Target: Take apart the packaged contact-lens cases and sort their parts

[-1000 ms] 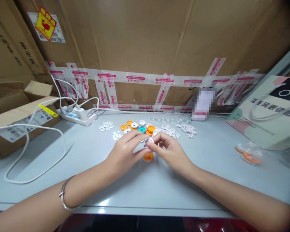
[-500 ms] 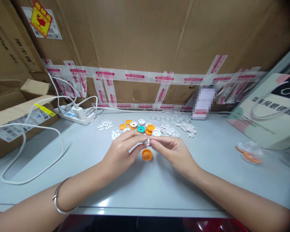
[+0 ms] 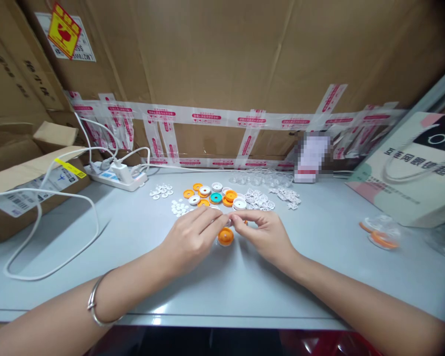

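My left hand (image 3: 195, 238) and my right hand (image 3: 270, 238) meet fingertip to fingertip over the middle of the table, both closed. Between them they pinch a small white plastic piece (image 3: 228, 223), mostly covered by the fingers. Just below the fingertips, an orange round disc (image 3: 226, 237) with a raised rim and a small centre post lies on the table. Behind the hands sit several round discs in orange and white and one teal disc (image 3: 216, 198). A bit of orange shows behind my right fingers.
Small white dots (image 3: 178, 208) and white caps (image 3: 160, 191) lie at left. White openwork pieces (image 3: 258, 199) and clear domes (image 3: 261, 178) are behind. Orange-based clear pieces (image 3: 383, 240) sit right, near a paper bag (image 3: 404, 173). A power strip (image 3: 129, 184) and looping cable (image 3: 96, 217) are left.
My left hand has rolled over the small white piece, so its fingers cover more of it. Both hands stay together above the orange disc, my right hand nearly still.
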`<state>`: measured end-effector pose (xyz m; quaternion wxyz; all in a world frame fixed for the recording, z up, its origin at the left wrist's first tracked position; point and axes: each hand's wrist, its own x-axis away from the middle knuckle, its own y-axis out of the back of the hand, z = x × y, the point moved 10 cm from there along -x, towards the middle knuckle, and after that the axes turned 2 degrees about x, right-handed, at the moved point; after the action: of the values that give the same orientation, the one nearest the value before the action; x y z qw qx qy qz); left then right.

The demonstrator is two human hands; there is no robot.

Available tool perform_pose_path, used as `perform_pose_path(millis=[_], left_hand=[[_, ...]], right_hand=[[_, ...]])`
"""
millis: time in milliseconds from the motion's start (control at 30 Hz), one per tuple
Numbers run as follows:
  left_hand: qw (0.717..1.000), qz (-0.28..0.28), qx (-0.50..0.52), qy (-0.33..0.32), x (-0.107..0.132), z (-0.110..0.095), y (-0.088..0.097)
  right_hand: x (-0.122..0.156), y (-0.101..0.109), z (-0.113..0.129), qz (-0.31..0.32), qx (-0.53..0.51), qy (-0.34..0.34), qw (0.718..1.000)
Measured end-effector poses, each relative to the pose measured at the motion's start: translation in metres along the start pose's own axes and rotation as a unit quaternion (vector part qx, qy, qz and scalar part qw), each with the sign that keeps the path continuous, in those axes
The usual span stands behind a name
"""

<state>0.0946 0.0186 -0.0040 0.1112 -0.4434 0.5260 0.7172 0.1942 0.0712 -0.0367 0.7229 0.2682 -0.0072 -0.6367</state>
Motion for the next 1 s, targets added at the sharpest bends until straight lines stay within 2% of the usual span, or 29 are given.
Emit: perform_pose_path(millis=[267,667,733,1000], left_hand=[[1.0,-0.007,-0.002,-0.005,-0.001,-0.001,0.002],[0.995,-0.011,-0.059,-0.084,-0.003,-0.02,0.009],[0.995,-0.013,-0.053,-0.079,-0.003,-0.019,0.01],[0.999,-0.018,0.043,0.011,0.001,0.005,0.001]], right_hand=[[0.0,-0.001,-0.006,0.005,-0.031,-0.038,0.999],[0.002,-0.002,-0.008,-0.005,-0.057,-0.032,0.998],[0.002,-0.004,-0.011,0.004,-0.074,-0.041,0.996],[-0.001,-0.012,-0.028,0.024,-0.182,-0.126,0.975]])
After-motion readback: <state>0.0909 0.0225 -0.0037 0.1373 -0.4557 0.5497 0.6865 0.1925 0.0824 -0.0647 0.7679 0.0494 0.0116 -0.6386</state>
